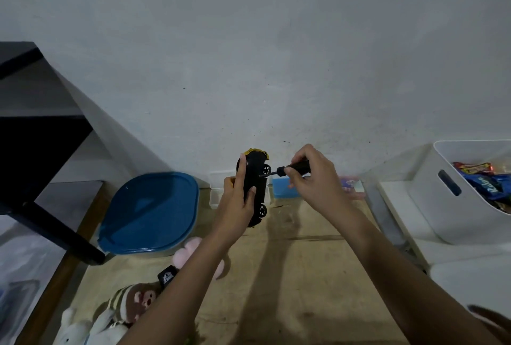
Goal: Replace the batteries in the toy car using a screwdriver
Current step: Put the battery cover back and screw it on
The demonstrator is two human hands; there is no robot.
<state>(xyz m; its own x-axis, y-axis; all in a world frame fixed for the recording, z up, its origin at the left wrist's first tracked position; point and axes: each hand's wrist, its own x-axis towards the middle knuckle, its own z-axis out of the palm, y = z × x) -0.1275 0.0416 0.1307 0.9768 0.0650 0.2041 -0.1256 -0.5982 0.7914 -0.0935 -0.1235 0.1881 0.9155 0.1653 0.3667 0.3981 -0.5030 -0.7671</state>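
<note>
Black along its underside with a yellow edge at the top, the toy car [255, 178] is held up off the table [304, 267], close to the wall [249, 68], with its long axis nearly upright and its wheeled underside facing right. The left hand [237, 202] grips it from the left, fingers curled round the body. The right hand [312, 178] pinches the dark handle of the screwdriver [281, 170], whose shaft lies almost level and points left, crossing the car's length nearly square. Its tip sits at the underside just below the upper wheel [266, 170]; whether it sits in a screw is too small to tell. Turning likely falls to the right hand while the left braces the car
</note>
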